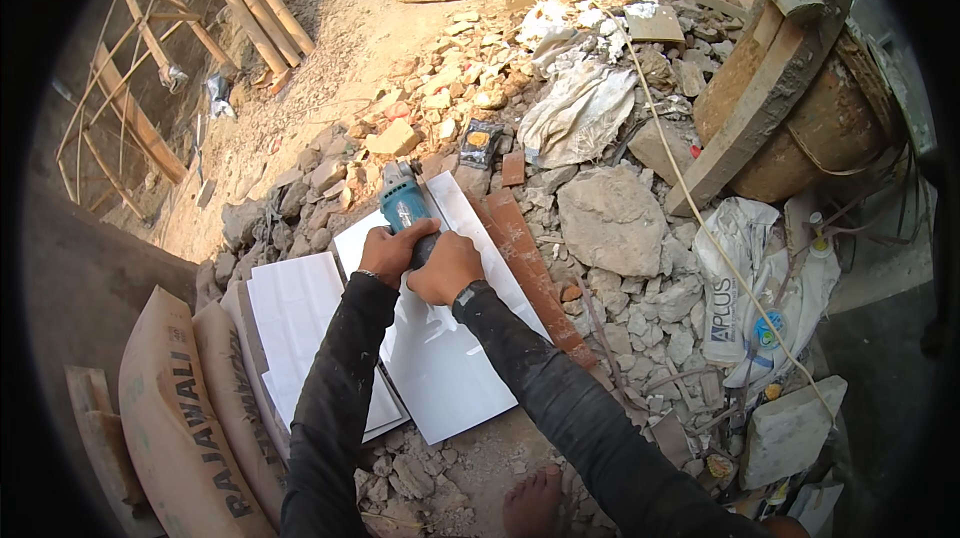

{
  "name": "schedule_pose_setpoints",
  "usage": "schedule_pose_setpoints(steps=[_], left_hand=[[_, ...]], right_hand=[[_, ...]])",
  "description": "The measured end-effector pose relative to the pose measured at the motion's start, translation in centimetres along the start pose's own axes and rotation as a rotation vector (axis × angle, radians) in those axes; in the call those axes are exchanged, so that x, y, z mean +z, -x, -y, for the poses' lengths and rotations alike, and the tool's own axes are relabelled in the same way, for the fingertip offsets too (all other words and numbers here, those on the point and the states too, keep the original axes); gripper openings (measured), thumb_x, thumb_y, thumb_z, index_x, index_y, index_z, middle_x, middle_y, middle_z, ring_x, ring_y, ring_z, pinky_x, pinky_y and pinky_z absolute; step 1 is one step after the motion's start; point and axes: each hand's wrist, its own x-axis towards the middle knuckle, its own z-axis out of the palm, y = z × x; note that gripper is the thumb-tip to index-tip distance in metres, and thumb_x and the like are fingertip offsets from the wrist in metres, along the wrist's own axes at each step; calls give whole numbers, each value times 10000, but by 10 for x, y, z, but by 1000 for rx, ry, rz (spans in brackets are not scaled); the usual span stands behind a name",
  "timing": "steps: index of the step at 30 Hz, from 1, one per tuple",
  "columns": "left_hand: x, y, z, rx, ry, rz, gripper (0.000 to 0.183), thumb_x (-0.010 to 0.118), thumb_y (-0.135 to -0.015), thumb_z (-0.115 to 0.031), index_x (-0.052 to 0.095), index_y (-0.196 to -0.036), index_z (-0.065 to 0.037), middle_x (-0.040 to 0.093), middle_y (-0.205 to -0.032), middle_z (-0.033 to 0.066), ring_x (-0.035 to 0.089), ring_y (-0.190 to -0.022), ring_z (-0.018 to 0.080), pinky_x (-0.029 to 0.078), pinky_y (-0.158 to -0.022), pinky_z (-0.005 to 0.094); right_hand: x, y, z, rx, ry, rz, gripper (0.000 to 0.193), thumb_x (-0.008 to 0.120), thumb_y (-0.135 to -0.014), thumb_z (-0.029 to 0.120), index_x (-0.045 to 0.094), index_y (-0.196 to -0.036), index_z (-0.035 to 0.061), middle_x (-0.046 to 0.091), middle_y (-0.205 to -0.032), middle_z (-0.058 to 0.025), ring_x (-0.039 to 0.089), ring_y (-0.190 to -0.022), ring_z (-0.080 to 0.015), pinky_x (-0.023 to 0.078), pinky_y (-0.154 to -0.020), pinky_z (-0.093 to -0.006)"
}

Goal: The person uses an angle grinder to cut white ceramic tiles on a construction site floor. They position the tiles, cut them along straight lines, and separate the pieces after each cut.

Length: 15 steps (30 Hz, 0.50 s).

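Both my hands grip a teal angle grinder (402, 200) with a dark body, its head pointing away from me. My left hand (388, 253) is wrapped round its left side, and my right hand (449, 271) closes round the rear of the body from the right. Below the grinder lies a glossy white tile (455, 378); whether the tool touches it I cannot tell. Further white tiles (300, 303) lie to the left, partly behind my left forearm. A reddish-brown strip (525, 273) runs along the tile's right edge.
Full paper sacks (185, 408) stand at the left. Broken rubble surrounds the tiles, with a large concrete lump (610, 221) to the right. A thin rope (690, 193) crosses the right side. Beyond it leans a big rusty drum (815, 143). My bare foot (532, 501) is near the bottom.
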Motion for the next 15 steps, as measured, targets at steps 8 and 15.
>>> schedule_pose_setpoints(steps=[8,15], left_hand=[[-1,-2,0,-24,-1,-4,512,883,-758,-209,595,-981,152,691,-884,155,697,-689,209,590,-622,347],[-2,-5,0,-36,40,37,488,878,-765,-205,609,-988,137,695,-894,150,702,-709,215,593,-644,351]], right_hand=[[0,-1,0,-4,-13,-4,596,839,-649,300,650,-1086,-59,693,-1119,-240,695,-1048,-350,571,-907,-392],[0,-4,-2,-17,-23,13,612,840,-642,304,650,-1095,-61,692,-1121,-240,695,-1047,-346,568,-914,-384]])
